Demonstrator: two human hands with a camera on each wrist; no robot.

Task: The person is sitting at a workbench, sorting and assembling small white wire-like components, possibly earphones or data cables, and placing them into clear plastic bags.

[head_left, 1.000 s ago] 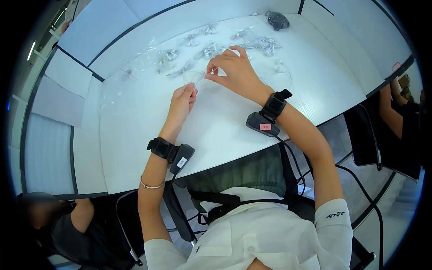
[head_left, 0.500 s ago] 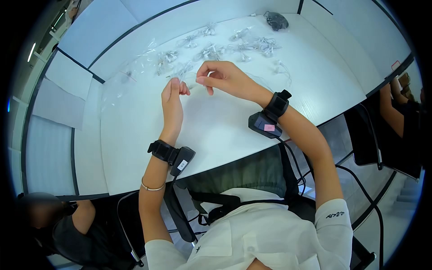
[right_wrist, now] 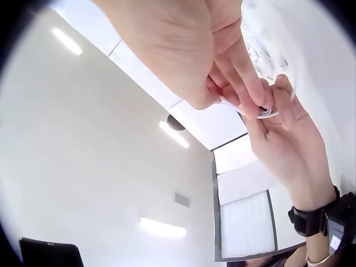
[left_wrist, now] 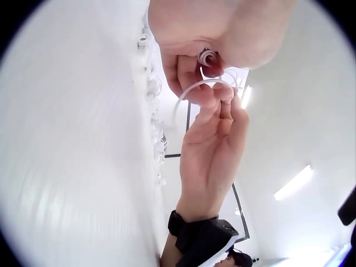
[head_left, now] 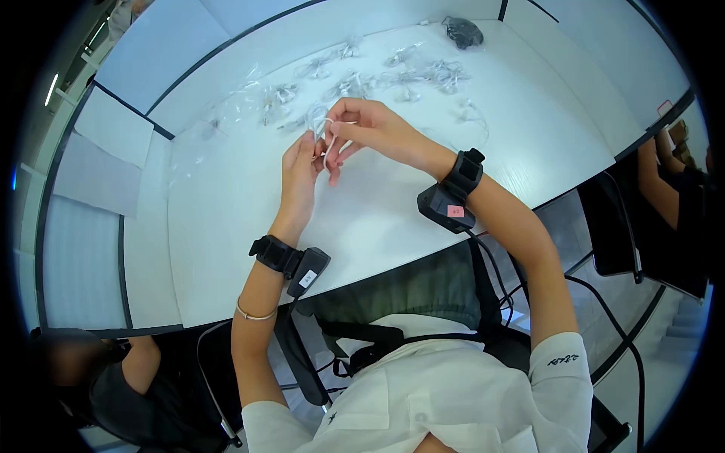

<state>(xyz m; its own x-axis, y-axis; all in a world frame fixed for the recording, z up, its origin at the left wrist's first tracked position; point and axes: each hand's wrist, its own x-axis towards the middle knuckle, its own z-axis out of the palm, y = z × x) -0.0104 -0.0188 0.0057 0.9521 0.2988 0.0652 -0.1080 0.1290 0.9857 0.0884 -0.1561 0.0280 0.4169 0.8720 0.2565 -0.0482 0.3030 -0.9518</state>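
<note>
A thin white cable runs between my two hands above the white table. My left hand grips the bunched part of it; in the left wrist view a small coil shows within the curled fingers. Close beside it, my right hand pinches a stretch of the cable between thumb and fingers. A loop of the cable arcs across the fingertips in the left wrist view. From the right wrist side, the coil sits where the fingers of both hands meet. The cable's ends are hidden.
Several bundled white cables lie across the back of the table. A loose cable lies at the right. Clear plastic bags spread at the left, and a dark bundle sits in the back corner. White partitions enclose the table.
The hands parted slightly half a second ago, then came together again. My right hand has moved down and left, and a white cable strand now crosses its fingers.
</note>
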